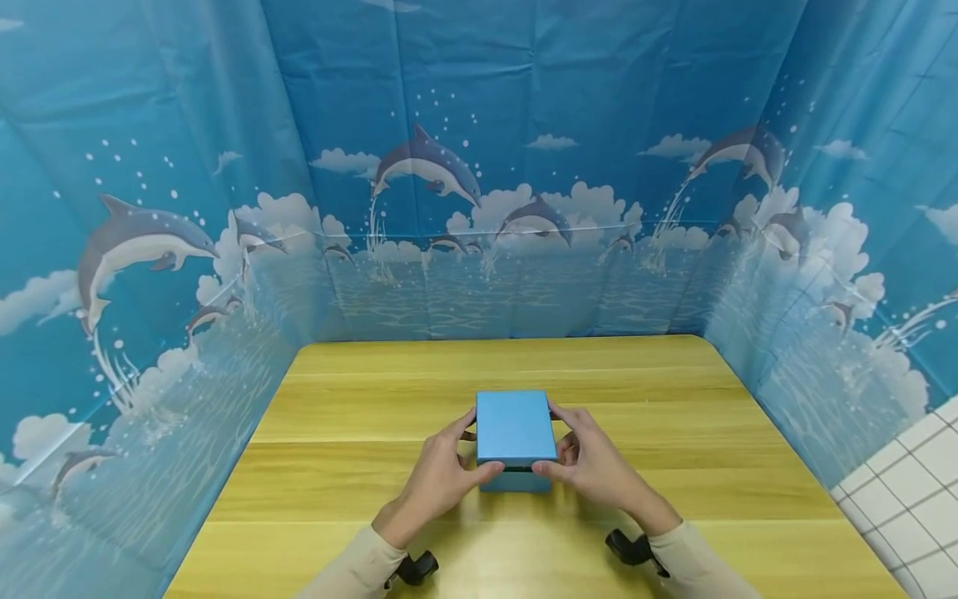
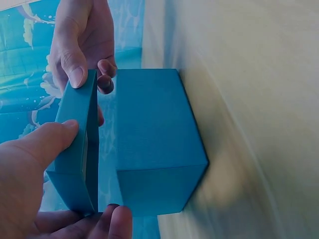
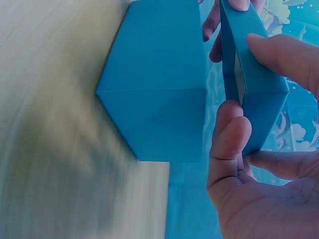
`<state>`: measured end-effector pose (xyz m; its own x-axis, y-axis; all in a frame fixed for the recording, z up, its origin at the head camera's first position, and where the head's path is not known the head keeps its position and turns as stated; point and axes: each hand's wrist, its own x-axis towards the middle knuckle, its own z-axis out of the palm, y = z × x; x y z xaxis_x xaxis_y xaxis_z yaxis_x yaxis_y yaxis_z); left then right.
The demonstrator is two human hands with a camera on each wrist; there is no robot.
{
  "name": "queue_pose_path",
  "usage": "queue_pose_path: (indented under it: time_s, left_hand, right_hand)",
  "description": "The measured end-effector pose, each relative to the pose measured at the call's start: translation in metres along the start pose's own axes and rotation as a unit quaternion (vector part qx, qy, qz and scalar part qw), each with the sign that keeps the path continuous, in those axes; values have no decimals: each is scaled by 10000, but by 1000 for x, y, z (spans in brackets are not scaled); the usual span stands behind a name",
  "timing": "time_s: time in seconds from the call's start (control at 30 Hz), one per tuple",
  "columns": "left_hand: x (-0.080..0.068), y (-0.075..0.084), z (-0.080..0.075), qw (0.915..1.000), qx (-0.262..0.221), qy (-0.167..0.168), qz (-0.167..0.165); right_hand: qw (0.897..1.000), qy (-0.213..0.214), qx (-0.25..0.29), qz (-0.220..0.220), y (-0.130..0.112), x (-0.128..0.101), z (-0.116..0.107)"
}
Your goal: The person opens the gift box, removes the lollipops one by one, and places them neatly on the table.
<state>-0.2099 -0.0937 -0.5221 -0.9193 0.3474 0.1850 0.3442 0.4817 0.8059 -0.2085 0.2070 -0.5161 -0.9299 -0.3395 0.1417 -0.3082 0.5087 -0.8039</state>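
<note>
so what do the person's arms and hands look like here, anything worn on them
Both hands are bare, with no gloves or rings in view. The left hand and right hand come out of light beige long sleeves that end at the wrists. A small black device, apparently the camera mount, is strapped under each wrist.

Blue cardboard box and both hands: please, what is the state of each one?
Blue cardboard box base: open, standing on the wooden table.
Flat blue lid: lifted clear above the base.
Left hand: grips the lid's edge.
Right hand: grips the opposite edge.
</note>
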Motion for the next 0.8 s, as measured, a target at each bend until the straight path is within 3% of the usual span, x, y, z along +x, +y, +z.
queue_pose_path:
  time_s: [0.4,0.8]
  left_hand:
    - [1,12,-14,9991,-378,156,-94]
    - [-2,18,-24,9966,-424,701,19]
  right_hand:
    - [9999,104,-21,-94,-15,7,-2]
    - [9991,186,281,-247,-31,13,5]
